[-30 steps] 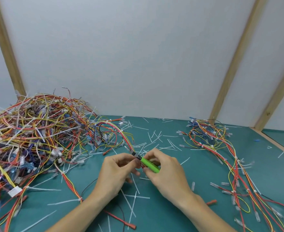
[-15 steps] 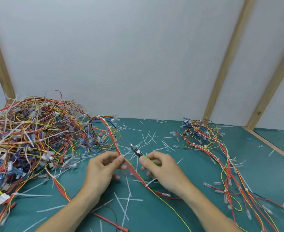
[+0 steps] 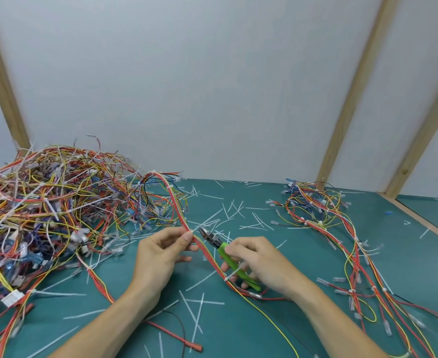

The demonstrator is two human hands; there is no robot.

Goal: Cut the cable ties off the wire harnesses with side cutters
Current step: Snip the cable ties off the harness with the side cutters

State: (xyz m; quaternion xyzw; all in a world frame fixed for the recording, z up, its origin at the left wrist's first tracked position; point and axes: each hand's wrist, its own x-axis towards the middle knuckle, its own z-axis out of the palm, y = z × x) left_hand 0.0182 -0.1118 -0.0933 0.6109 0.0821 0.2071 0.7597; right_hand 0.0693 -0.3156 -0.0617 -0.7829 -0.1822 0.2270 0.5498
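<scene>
My left hand (image 3: 161, 250) pinches a red and yellow wire harness (image 3: 172, 202) that arches up out of the big pile and runs down between my hands. A white cable tie (image 3: 190, 231) sits on it right at my thumb. My right hand (image 3: 256, 259) grips green-handled side cutters (image 3: 221, 248); their dark jaws point up and left, slightly apart, a few centimetres right of that tie. Another white cable tie (image 3: 234, 272) wraps the harness lower down, by my right fingers.
A large tangled pile of harnesses (image 3: 47, 210) fills the left of the green mat (image 3: 238, 326). A smaller spread of harnesses (image 3: 342, 241) lies at the right. Cut white tie pieces (image 3: 228, 215) litter the middle. A wooden edge strip (image 3: 424, 223) bounds the mat at the right.
My hands have drawn apart. The left hand has pulled a harness up from the pile and holds it taut. The cutters' jaws now point at the tie by my thumb.
</scene>
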